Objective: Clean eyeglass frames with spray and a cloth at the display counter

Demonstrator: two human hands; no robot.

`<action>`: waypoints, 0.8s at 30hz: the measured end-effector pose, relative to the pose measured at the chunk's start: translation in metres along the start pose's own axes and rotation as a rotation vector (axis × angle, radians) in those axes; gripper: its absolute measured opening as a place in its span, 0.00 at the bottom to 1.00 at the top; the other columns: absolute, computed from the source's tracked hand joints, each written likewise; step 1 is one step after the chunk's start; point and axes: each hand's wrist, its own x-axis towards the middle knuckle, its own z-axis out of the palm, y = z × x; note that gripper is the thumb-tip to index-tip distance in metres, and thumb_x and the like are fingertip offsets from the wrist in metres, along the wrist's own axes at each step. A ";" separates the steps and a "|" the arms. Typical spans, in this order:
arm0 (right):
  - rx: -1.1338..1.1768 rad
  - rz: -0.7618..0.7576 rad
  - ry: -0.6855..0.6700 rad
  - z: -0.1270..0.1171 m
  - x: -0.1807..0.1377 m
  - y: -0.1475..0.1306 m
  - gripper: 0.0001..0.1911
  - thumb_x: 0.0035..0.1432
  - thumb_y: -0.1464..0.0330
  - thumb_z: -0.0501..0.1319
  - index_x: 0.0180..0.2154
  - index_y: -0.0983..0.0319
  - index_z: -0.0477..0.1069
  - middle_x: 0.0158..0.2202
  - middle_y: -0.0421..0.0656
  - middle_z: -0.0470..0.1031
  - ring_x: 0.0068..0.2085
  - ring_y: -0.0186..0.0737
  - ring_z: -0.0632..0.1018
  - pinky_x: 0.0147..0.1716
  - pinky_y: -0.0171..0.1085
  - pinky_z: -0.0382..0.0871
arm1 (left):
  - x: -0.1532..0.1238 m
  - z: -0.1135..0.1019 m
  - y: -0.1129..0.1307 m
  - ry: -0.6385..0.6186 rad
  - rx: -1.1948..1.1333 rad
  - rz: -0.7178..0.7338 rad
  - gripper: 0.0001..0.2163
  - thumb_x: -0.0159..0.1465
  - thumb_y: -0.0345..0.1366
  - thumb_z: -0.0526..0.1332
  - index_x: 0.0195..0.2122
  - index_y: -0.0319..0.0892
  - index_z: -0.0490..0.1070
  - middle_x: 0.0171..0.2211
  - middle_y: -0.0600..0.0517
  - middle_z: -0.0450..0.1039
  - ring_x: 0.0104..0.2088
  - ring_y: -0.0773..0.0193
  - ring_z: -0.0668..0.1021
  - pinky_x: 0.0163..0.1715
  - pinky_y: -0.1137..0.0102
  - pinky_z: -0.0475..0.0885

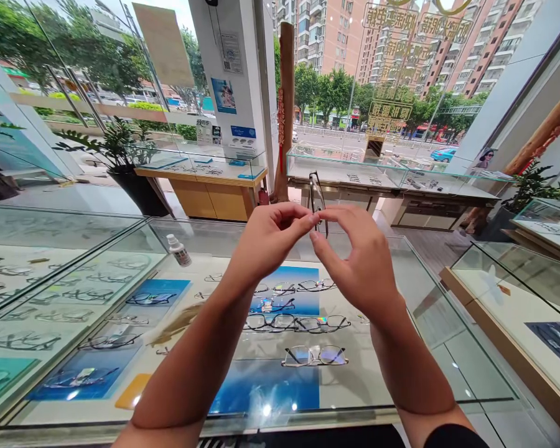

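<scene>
A pair of dark-framed eyeglasses [315, 191] is held up above the glass counter, seen nearly edge-on. My left hand [273, 239] pinches it near its lower part with thumb and forefinger. From the other side, my right hand [357, 252] grips the same frame, forefinger tip against it and thumb just below. The fingertips of both hands almost meet and hide part of the frame. Beneath my hands, inside the case, lie dark-rimmed glasses [296, 323] and a thin-rimmed pair [314, 355].
A small white bottle [179, 250] stands on the counter [354, 386], left of my hands. A brownish cloth-like item [180, 326] and an orange-yellow piece [133, 391] lie left of my left forearm. Other display cases [205, 199] and a potted plant [137, 186] stand by the windows.
</scene>
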 end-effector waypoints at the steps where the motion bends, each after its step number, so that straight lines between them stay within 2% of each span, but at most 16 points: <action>1: 0.067 0.030 -0.002 -0.006 0.002 0.008 0.08 0.67 0.64 0.65 0.46 0.54 0.79 0.51 0.45 0.82 0.54 0.50 0.79 0.57 0.51 0.72 | -0.001 0.000 0.001 -0.027 0.046 0.013 0.15 0.66 0.50 0.70 0.31 0.42 0.81 0.26 0.51 0.77 0.26 0.66 0.73 0.24 0.70 0.66; 2: 0.145 0.070 0.009 -0.012 0.003 0.023 0.06 0.66 0.63 0.65 0.44 0.54 0.79 0.49 0.44 0.82 0.51 0.48 0.80 0.54 0.48 0.73 | -0.002 0.000 0.002 -0.060 0.102 0.021 0.14 0.67 0.48 0.68 0.31 0.43 0.80 0.25 0.51 0.76 0.25 0.66 0.72 0.23 0.70 0.63; 4: 0.311 0.180 0.072 -0.026 -0.001 0.071 0.08 0.65 0.60 0.67 0.36 0.56 0.77 0.37 0.41 0.80 0.40 0.41 0.78 0.43 0.42 0.73 | -0.005 0.003 0.002 -0.150 0.236 0.039 0.12 0.69 0.43 0.65 0.30 0.44 0.78 0.23 0.53 0.74 0.23 0.66 0.70 0.22 0.70 0.60; 5: 0.389 0.242 0.098 -0.034 -0.006 0.103 0.13 0.63 0.59 0.69 0.29 0.57 0.73 0.29 0.38 0.75 0.32 0.37 0.74 0.35 0.39 0.70 | -0.006 0.005 0.002 -0.205 0.311 0.057 0.11 0.69 0.41 0.65 0.30 0.44 0.77 0.22 0.53 0.73 0.22 0.66 0.70 0.22 0.70 0.59; 7: 0.545 0.447 0.154 -0.054 -0.025 0.173 0.26 0.59 0.58 0.73 0.19 0.57 0.61 0.18 0.31 0.59 0.21 0.30 0.57 0.22 0.36 0.56 | -0.009 0.010 -0.001 -0.330 0.465 0.105 0.11 0.69 0.39 0.64 0.28 0.45 0.75 0.22 0.54 0.74 0.21 0.66 0.70 0.22 0.69 0.57; 9: 0.705 0.658 0.228 -0.074 -0.051 0.239 0.32 0.55 0.59 0.75 0.17 0.55 0.53 0.14 0.27 0.49 0.19 0.28 0.46 0.18 0.36 0.45 | -0.011 0.016 -0.004 -0.460 0.602 0.138 0.11 0.68 0.38 0.64 0.27 0.46 0.74 0.23 0.53 0.75 0.22 0.65 0.71 0.23 0.68 0.56; 10: 0.803 0.723 0.250 -0.083 -0.065 0.267 0.34 0.54 0.60 0.76 0.17 0.55 0.50 0.12 0.27 0.47 0.18 0.28 0.45 0.17 0.36 0.44 | -0.011 0.019 -0.006 -0.524 0.661 0.135 0.11 0.68 0.38 0.64 0.28 0.46 0.75 0.24 0.53 0.76 0.23 0.64 0.72 0.24 0.68 0.57; 12: 0.859 0.773 0.248 -0.096 -0.090 0.308 0.36 0.56 0.60 0.73 0.18 0.54 0.44 0.11 0.27 0.43 0.17 0.28 0.44 0.15 0.35 0.43 | -0.011 0.024 -0.009 -0.643 0.762 0.090 0.10 0.70 0.39 0.63 0.31 0.45 0.77 0.28 0.51 0.79 0.28 0.61 0.76 0.27 0.68 0.60; 16: 0.983 0.840 0.218 -0.096 -0.117 0.347 0.36 0.60 0.60 0.68 0.19 0.56 0.39 0.11 0.30 0.41 0.15 0.29 0.46 0.13 0.33 0.47 | -0.012 0.038 -0.019 -0.797 0.917 -0.027 0.10 0.72 0.39 0.60 0.38 0.44 0.80 0.35 0.49 0.83 0.34 0.58 0.80 0.31 0.67 0.63; 21: 1.189 0.907 0.142 -0.085 -0.128 0.366 0.32 0.60 0.63 0.68 0.22 0.57 0.44 0.15 0.33 0.53 0.17 0.30 0.55 0.15 0.32 0.57 | -0.013 0.062 -0.045 -0.921 1.032 -0.122 0.09 0.71 0.36 0.62 0.40 0.44 0.83 0.36 0.46 0.84 0.36 0.55 0.82 0.32 0.67 0.63; 24: 1.332 0.940 0.097 -0.085 -0.133 0.373 0.32 0.61 0.67 0.68 0.22 0.57 0.44 0.15 0.34 0.55 0.18 0.31 0.57 0.17 0.32 0.59 | -0.014 0.074 -0.060 -0.979 1.130 -0.167 0.08 0.69 0.33 0.63 0.38 0.42 0.84 0.36 0.43 0.84 0.37 0.52 0.83 0.33 0.66 0.65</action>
